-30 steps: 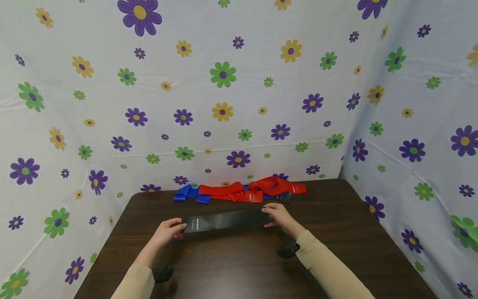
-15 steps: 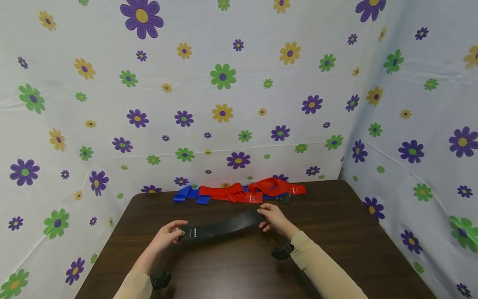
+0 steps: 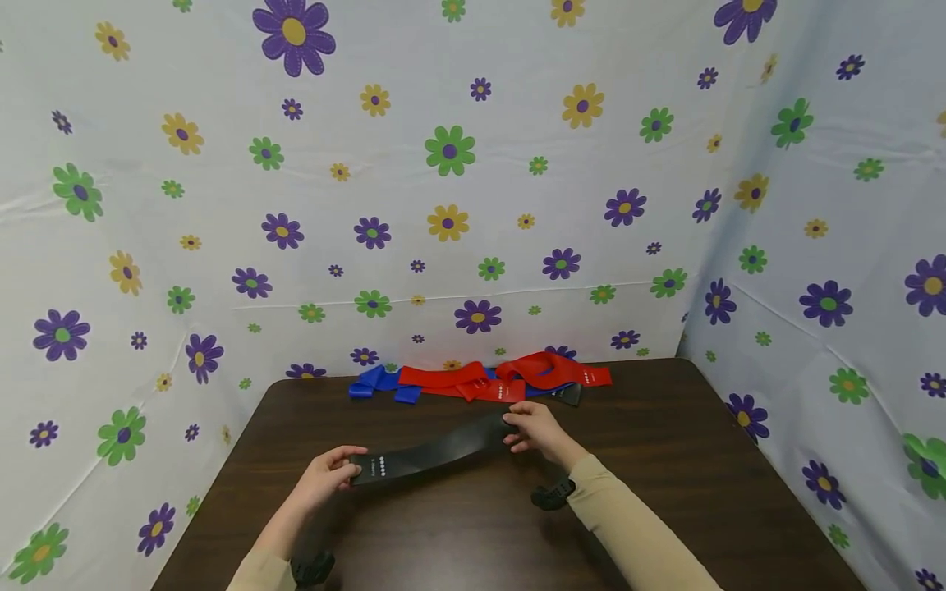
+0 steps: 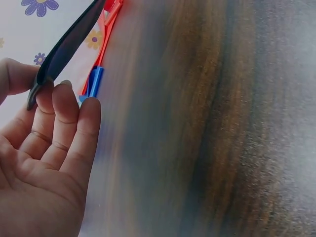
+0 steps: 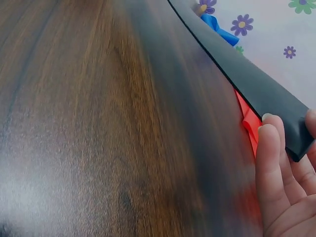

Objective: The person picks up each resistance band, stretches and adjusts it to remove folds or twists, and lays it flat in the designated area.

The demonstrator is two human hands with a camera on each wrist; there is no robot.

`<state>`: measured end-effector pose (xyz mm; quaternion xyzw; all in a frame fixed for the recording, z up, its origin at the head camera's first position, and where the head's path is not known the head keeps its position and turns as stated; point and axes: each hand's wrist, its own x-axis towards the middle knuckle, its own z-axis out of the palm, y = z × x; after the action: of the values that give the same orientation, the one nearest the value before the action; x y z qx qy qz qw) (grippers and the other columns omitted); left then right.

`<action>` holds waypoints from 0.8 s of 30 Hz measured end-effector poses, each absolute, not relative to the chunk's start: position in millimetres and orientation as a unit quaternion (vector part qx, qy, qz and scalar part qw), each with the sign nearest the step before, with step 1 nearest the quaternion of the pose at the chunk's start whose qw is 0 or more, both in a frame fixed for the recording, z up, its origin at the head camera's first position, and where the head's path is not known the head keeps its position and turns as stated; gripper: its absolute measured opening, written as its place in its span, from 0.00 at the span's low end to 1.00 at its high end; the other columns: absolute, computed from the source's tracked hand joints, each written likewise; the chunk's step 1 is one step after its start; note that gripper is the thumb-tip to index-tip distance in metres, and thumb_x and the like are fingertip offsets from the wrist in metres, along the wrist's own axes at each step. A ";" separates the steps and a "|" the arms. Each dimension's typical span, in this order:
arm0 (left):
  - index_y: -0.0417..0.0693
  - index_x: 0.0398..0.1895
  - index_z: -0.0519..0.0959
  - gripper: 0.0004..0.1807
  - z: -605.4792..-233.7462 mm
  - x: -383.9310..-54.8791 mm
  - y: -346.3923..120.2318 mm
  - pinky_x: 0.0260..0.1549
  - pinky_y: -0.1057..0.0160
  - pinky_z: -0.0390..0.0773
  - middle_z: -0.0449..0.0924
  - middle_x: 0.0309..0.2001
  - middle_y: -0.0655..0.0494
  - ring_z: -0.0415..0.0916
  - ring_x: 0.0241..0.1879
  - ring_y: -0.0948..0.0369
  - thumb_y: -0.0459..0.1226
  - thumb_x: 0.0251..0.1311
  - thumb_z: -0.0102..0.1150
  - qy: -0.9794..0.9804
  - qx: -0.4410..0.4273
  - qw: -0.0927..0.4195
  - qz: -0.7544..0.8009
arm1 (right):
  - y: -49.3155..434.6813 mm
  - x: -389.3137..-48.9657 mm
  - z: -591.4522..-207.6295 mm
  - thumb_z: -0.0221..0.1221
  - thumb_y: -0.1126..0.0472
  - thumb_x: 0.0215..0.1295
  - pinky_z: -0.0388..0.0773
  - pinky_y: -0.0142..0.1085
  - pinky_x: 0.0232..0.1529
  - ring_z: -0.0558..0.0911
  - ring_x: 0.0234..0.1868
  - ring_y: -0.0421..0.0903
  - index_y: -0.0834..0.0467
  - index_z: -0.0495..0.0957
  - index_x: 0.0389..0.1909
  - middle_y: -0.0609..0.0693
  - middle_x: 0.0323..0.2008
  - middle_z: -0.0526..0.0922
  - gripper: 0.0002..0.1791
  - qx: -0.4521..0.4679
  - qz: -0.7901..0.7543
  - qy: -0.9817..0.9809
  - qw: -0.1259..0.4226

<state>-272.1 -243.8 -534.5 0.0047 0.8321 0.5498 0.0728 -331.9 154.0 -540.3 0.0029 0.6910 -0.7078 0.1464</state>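
A black resistance band [image 3: 436, 451] with white dots and lettering near its left end is held above the table between both hands. My left hand [image 3: 323, 478] pinches its left end between thumb and fingers. The right end is pinched by my right hand [image 3: 542, 430], raised slightly higher, so the band slants and sags a little. In the left wrist view, the band [image 4: 69, 47] appears nearly edge-on. Its flat face shows in the right wrist view, where the thumb and fingers of the right hand [image 5: 291, 182] grip the end.
Along the back of the dark wooden table [image 3: 458, 533] lie red bands [image 3: 543, 371] and blue bands [image 3: 377, 380], overlapping in a loose pile. Another black band [image 3: 567, 395] pokes out at the pile's right. A flower-patterned cloth [image 3: 473, 180] hangs behind and to the right.
My hands have come slightly closer together, mainly the right hand moving left. The black band, nearly straight before, now sags, and its left end sits a little lower. The pile has stayed put.
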 end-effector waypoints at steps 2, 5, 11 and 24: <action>0.36 0.55 0.77 0.19 -535.3 -270.6 -244.2 0.28 0.65 0.76 0.70 0.26 0.52 0.70 0.28 0.58 0.31 0.59 0.60 0.834 -0.007 0.065 0.549 | 151.4 -332.4 -539.5 0.59 0.64 0.67 0.83 0.40 0.28 0.84 0.26 0.48 0.72 0.68 0.53 0.62 0.43 0.74 0.19 0.000 -0.711 0.688 0.143; 0.35 0.54 0.77 0.19 -537.3 -268.2 -244.4 0.27 0.65 0.74 0.71 0.28 0.51 0.70 0.30 0.58 0.30 0.58 0.60 0.831 -0.011 0.055 0.553 | 148.1 -333.1 -539.5 0.59 0.65 0.66 0.83 0.40 0.31 0.84 0.26 0.48 0.76 0.67 0.54 0.65 0.43 0.75 0.22 -0.004 -0.714 0.686 0.136; 0.31 0.54 0.76 0.20 -543.7 -260.7 -246.9 0.27 0.65 0.76 0.72 0.26 0.52 0.72 0.28 0.60 0.28 0.56 0.60 0.823 0.006 0.052 0.566 | 143.4 -335.8 -542.3 0.60 0.68 0.64 0.83 0.40 0.36 0.84 0.28 0.47 0.77 0.68 0.54 0.63 0.37 0.78 0.21 -0.007 -0.707 0.694 0.136; 0.32 0.49 0.73 0.16 -544.7 -246.3 -255.1 0.25 0.66 0.76 0.74 0.26 0.51 0.71 0.24 0.63 0.26 0.56 0.58 0.811 0.063 0.056 0.580 | 129.3 -340.8 -529.5 0.57 0.74 0.62 0.83 0.40 0.36 0.83 0.28 0.47 0.78 0.72 0.49 0.60 0.31 0.80 0.16 -0.005 -0.704 0.702 0.105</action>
<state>-246.3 -255.1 -544.7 0.0629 0.8106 0.5796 0.0557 -340.8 129.3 -529.5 -0.0048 0.7019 -0.7045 0.1048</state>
